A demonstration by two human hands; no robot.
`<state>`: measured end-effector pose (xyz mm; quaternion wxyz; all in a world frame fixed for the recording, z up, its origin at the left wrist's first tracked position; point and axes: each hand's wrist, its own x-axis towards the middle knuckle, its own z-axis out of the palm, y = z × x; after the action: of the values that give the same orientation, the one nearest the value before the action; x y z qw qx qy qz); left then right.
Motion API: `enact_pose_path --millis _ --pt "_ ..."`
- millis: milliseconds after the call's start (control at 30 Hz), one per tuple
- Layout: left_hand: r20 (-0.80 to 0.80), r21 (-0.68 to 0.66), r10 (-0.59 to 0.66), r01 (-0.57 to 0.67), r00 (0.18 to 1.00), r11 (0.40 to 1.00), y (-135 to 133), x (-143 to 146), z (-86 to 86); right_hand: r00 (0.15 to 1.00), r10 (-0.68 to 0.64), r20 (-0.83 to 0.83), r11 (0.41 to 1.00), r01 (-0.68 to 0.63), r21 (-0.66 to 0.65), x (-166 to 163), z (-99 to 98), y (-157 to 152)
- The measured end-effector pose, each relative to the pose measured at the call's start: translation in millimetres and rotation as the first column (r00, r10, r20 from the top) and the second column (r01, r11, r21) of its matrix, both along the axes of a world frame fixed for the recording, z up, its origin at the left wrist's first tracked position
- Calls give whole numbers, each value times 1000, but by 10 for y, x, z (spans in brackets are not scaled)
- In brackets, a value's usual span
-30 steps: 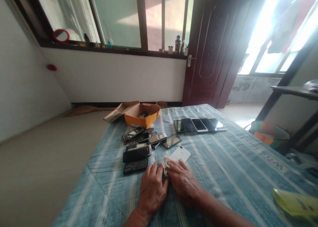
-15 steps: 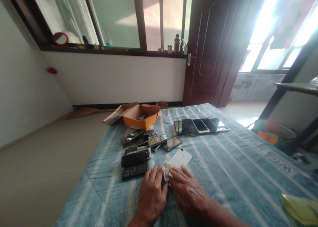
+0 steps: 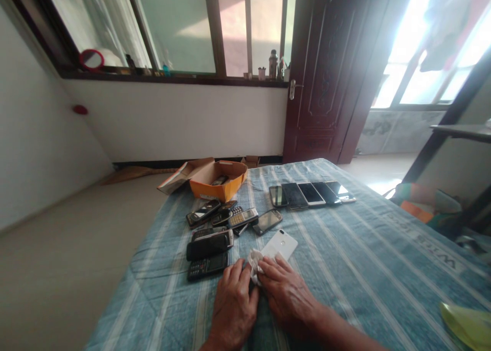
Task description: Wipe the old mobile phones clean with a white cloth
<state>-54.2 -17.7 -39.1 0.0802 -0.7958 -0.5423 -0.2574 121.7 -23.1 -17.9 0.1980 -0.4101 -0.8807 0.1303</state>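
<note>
At the near part of the bed-like surface, my right hand (image 3: 286,292) is closed on a crumpled white tissue (image 3: 254,265) and presses it down. My left hand (image 3: 235,302) is curled round the side of a dark mobile phone (image 3: 252,283), mostly hidden beneath the fingers and tissue. A white smartphone (image 3: 281,244) lies back side up just beyond my right fingers. To the left are a black keypad phone (image 3: 208,265) and a black phone (image 3: 209,245) resting above it. A grey touchscreen phone (image 3: 268,221) lies farther back.
An orange cardboard box (image 3: 218,182) with its lid open holds some phones. Several old phones (image 3: 242,218) are piled before it. A row of smartphones (image 3: 312,194) lies at the back right. Yellow-green plastic (image 3: 466,324) is at the right edge of the striped blue cloth (image 3: 356,269).
The tissue and the right fingers have shifted slightly to the left over the dark phone. My left hand stays almost in place. The view has moved a little.
</note>
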Motion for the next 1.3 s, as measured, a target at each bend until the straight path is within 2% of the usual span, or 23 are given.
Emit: enact_pose_path --millis 200,400,533,667,833,967,1100,1200,1300 --pt "-13 -13 6 -6 1000 1000 -9 16 19 999 -30 13 994 29 102 75 -109 -154" --pt "-41 -28 -9 8 999 1000 21 -15 16 999 -23 -30 952 31 304 -109 -153 55" --pt "-47 -4 -25 25 999 1000 35 -27 18 1000 -26 -11 941 28 338 -188 -119 192" --pt "-56 -10 -27 26 998 1000 34 -36 8 998 -66 9 924 58 379 -165 -208 154" --pt "-37 -39 -17 15 999 999 25 -38 -20 999 -17 29 940 7 341 -20 -261 -62" --pt "-18 -44 -10 10 1000 999 16 -31 -32 998 15 66 954 -34 297 79 -119 -184" --pt "-23 -30 -1 1 1000 1000 17 -22 -47 998 53 46 928 -66 367 115 1 -206" --pt "-34 -17 3 -3 999 1000 29 -21 -62 999 53 9 935 -53 350 105 55 -177" --pt "-37 -21 -2 2 999 1000 41 -34 -62 1000 -12 22 953 5 302 37 54 -128"
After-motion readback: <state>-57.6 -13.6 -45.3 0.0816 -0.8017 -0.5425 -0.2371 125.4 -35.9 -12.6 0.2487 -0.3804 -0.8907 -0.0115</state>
